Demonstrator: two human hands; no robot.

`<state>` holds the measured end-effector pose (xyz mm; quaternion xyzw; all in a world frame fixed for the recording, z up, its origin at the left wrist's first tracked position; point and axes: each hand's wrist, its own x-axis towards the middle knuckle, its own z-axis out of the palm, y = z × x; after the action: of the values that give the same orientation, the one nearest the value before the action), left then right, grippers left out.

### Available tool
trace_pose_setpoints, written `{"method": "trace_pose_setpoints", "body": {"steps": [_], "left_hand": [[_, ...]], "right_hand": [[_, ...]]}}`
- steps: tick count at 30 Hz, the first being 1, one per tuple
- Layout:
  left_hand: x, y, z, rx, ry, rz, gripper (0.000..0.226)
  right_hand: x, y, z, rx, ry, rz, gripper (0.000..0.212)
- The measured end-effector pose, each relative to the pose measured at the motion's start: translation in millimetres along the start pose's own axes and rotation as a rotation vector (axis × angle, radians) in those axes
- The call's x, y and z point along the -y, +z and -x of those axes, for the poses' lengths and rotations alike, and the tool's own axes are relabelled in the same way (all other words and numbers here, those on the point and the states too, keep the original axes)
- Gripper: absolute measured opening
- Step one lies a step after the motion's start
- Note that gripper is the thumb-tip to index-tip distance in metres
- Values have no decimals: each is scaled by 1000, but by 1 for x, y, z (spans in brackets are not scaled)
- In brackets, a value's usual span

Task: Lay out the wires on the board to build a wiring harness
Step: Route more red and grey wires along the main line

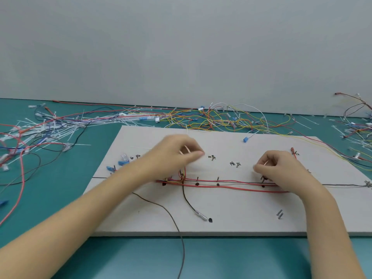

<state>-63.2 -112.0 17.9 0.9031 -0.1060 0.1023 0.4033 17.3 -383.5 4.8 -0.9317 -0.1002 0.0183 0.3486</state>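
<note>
Handwritten marks on board (231, 208), blurred, can't read any.

Flat, pale grey rectangular board (231, 216), lying on the teal surface, hand-marked with black characters and dots and studded with short dark pegs. Bundle of thin red wires (231, 185) laid left to right across the middle of the board, alongside a row of pegs and a drawn black line. Thin black wire (188, 200) branching off near the left end of the bundle and curving toward the near edge, ending in a clear-sleeved terminal (201, 215) beside a black dot. Thin pale wire (186, 150), blurred, raised above the board near its centre, end to end unclear.
</note>
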Motion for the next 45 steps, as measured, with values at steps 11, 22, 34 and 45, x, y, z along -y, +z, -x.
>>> {"method": "trace_pose_setpoints", "body": {"steps": [11,22,34,45], "left_hand": [[91,-119,46,-66,-371,-69,6],[77,-114,64,159,-268,-2,44],[61,-105,69,420,-274,-107,39],[57,-101,71,424,-236,-114,37]], "right_hand": [[42,45,10,-107,-298,-102,13],[63,69,26,11,-446,-82,10],[63,70,30,52,-412,-79,13],[61,70,29,56,-392,-76,15]]}}
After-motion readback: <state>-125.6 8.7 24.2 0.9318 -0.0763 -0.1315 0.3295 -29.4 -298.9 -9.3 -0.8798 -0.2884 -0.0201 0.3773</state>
